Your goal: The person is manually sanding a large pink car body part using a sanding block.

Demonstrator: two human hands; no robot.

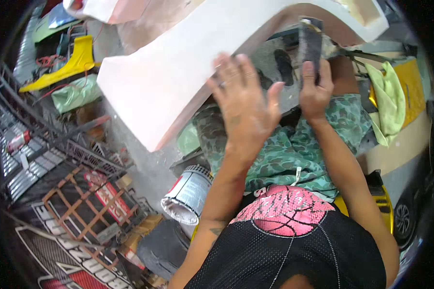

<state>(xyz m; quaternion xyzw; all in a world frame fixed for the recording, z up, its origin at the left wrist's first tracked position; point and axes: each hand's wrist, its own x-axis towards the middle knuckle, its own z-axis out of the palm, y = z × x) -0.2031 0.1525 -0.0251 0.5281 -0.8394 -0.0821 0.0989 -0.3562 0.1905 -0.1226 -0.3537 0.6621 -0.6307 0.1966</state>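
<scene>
1. A fisheye camera, the left of a head-worn pair, looks steeply down over the wearer's own black shirt (323,255), which looms large along the lower edge.
2. The view runs forward past the camouflage shorts (284,156) to the left hand (246,94) near the center and the right hand (317,91) beside it, both seen from above at close range.
3. Ahead, a white panel (164,72) stretches across the upper part, cropped by the top edge.
4. The wide lens sweeps from a yellow part (83,55) at upper left, across the floor (147,168), to a wheel (404,220) at the right rim, inside a dark, rounded border.
</scene>
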